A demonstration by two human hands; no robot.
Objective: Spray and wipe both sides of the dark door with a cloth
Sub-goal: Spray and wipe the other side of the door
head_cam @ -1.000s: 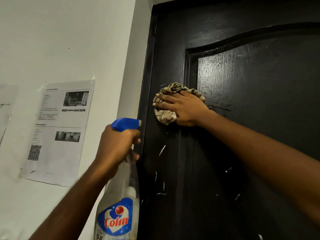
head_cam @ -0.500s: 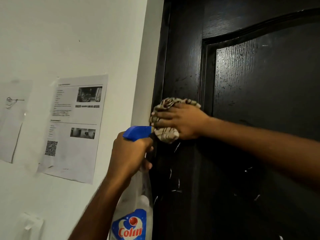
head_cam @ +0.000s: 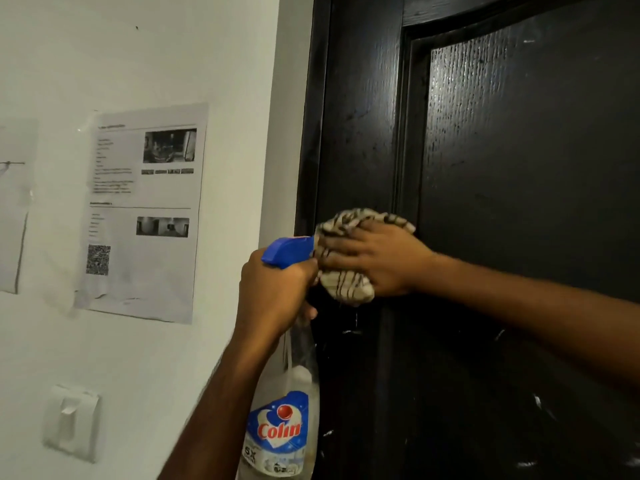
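Dim, soft indoor light leaves the white wall greyish. The dark door swallows detail, though streaky glare runs down its raised panel's upper left. The printed sheet is too soft to read; the spray bottle label is legible. The right hand and cloth blur slightly. Vertical lines lean toward the sides.

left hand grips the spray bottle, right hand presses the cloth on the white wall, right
No: the head view shows the right hand pressing the cloth on the dark door, not the wall. The left hand does grip the spray bottle.
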